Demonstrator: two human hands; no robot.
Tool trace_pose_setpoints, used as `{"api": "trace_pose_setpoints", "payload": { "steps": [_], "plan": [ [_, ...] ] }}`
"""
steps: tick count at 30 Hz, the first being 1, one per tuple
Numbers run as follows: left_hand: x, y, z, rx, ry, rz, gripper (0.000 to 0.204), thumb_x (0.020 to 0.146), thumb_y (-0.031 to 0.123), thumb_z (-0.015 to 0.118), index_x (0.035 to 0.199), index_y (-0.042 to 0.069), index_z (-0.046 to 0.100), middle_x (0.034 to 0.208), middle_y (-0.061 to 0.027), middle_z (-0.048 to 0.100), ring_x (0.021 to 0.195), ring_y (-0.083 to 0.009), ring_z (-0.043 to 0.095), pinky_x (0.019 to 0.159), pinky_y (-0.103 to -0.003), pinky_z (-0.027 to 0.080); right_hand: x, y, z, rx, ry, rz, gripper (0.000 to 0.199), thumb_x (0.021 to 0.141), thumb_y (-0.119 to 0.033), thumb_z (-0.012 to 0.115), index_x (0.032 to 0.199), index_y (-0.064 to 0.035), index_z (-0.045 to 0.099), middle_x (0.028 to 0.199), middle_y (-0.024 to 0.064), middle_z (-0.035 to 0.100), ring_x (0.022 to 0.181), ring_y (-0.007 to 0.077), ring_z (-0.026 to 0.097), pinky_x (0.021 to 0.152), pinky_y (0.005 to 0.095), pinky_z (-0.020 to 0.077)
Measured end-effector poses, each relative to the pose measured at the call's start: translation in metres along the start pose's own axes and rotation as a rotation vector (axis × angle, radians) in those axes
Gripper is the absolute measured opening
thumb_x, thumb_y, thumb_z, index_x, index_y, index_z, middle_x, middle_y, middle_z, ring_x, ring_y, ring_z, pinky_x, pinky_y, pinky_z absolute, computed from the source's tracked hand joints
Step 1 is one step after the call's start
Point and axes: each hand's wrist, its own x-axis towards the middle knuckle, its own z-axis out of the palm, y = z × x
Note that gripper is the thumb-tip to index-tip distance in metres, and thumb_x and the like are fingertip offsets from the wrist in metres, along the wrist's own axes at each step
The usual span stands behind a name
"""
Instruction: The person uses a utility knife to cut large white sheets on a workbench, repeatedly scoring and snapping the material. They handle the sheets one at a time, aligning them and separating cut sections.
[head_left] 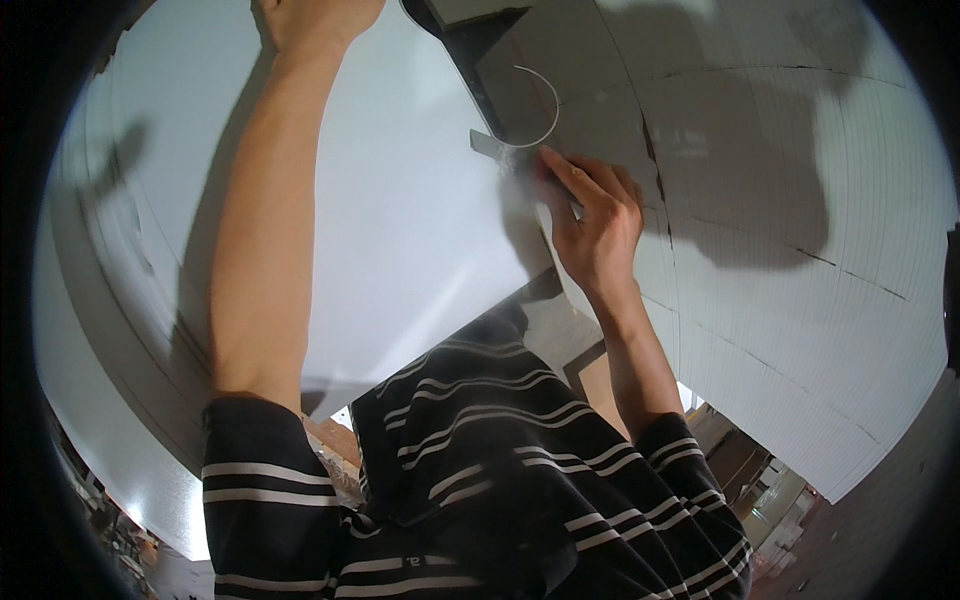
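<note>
A large white panel (410, 230) lies in front of my body. At its right edge my right hand (600, 215) is closed around a flat tool with a grey, blade-like end (484, 143); my fingers hide most of it, and a blur near the thumb keeps its kind unclear. A thin white strip (555, 100) curls up from the edge beside the tool. My left arm reaches across the panel to its far side, where my left hand (322, 18) is cut off by the upper frame edge, its fingers out of sight.
Stacked white panels (760, 230) with dark gaps between them fill the right side. More pale sheets (120, 300) curve along the left. Below the white panel's near corner, a grey surface (560, 325) and a brown board (598, 385) show next to my striped shirt.
</note>
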Motion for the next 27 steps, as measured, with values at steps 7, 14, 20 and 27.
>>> {"api": "trace_pose_setpoints", "payload": {
  "steps": [7, 14, 20, 27],
  "plan": [
    [0.010, -0.012, -0.001, -0.120, 0.142, 0.043, 0.045, 0.097, 0.019, 0.053, 0.140, 0.009, 0.060, 0.140, -0.0205, 0.062, 0.133, -0.0355, 0.055, 0.115, -0.052, 0.037, 0.026, -0.005, 0.010, 0.017, 0.001, -0.007, 0.031, 0.084, -0.008, 0.077, 0.115, -0.0127, 0.081, 0.103, 0.0083, 0.077, 0.092, 0.0261, 0.069, 0.088, 0.0402, 0.0528],
    [0.013, -0.021, -0.012, -0.139, 0.198, 0.072, 0.038, 0.094, 0.015, 0.055, 0.129, 0.009, 0.068, 0.116, -0.0208, 0.073, 0.112, -0.0378, 0.067, 0.102, -0.050, 0.048, 0.054, -0.001, 0.023, 0.033, 0.019, -0.050, 0.029, 0.084, -0.009, 0.078, 0.113, -0.0118, 0.081, 0.102, 0.0086, 0.078, 0.089, 0.0264, 0.070, 0.082, 0.0386, 0.0557],
    [0.018, -0.021, -0.018, -0.160, 0.134, 0.019, 0.036, 0.095, 0.015, 0.055, 0.128, 0.008, 0.068, 0.114, -0.0224, 0.073, 0.109, -0.0396, 0.068, 0.101, -0.051, 0.050, 0.077, 0.000, 0.031, 0.101, 0.026, -0.100, 0.029, 0.085, -0.010, 0.079, 0.113, -0.0118, 0.081, 0.101, 0.0098, 0.077, 0.087, 0.0260, 0.070, 0.079, 0.0370, 0.0570],
    [0.018, -0.026, -0.016, -0.206, 0.203, 0.018, 0.037, 0.094, 0.014, 0.057, 0.129, 0.008, 0.068, 0.114, -0.0235, 0.073, 0.109, -0.0405, 0.068, 0.100, -0.051, 0.051, 0.097, 0.002, 0.039, 0.126, -0.015, -0.072, 0.031, 0.084, -0.018, 0.082, 0.115, -0.0183, 0.080, 0.101, 0.0022, 0.076, 0.091, 0.0257, 0.067, 0.084, 0.0406, 0.0488]
  ]
}}
